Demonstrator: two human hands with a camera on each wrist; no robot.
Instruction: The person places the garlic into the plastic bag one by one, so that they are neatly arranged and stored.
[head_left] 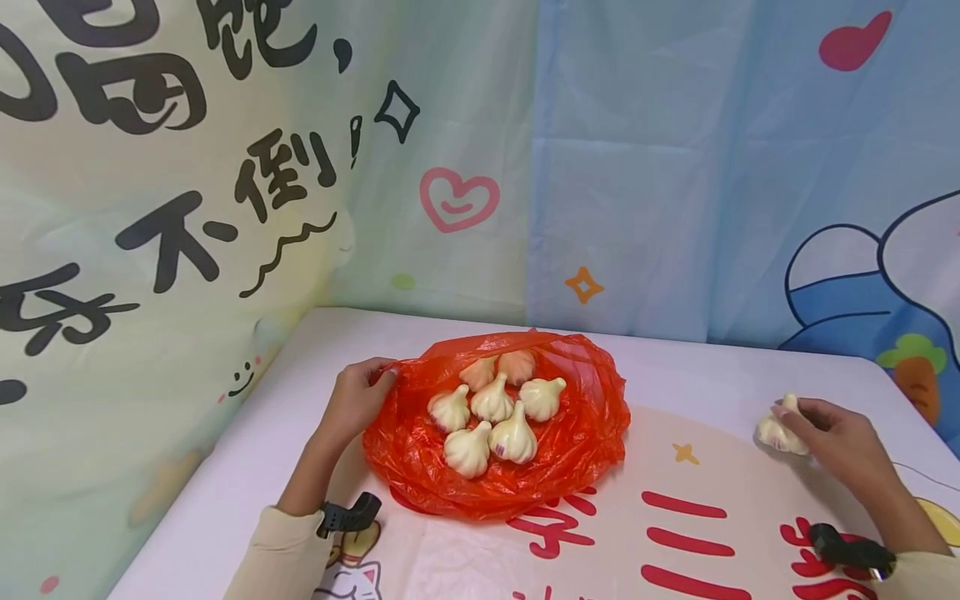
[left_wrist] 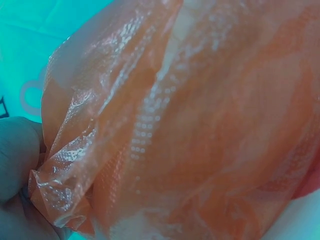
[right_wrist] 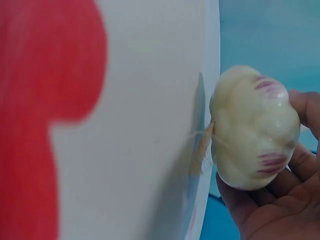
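A thin red plastic bag (head_left: 600, 417) lies spread on the table with its mouth wide, and several garlic bulbs (head_left: 467, 450) sit inside it. My left hand (head_left: 357, 402) pinches the bag's rim at the left; in the left wrist view the crumpled plastic (left_wrist: 65, 195) is between thumb and fingers. Over at the right, my right hand (head_left: 847, 442) holds a single garlic bulb (head_left: 780, 433) by its top. The right wrist view shows this bulb (right_wrist: 255, 130) with purple streaks and a tuft of roots on its underside, which faces the tabletop.
The white table (head_left: 690, 367) carries a pale printed mat (head_left: 615, 533) with red lettering, partly beneath the bag. A printed cloth backdrop (head_left: 630, 167) hangs behind the table and along its left side.
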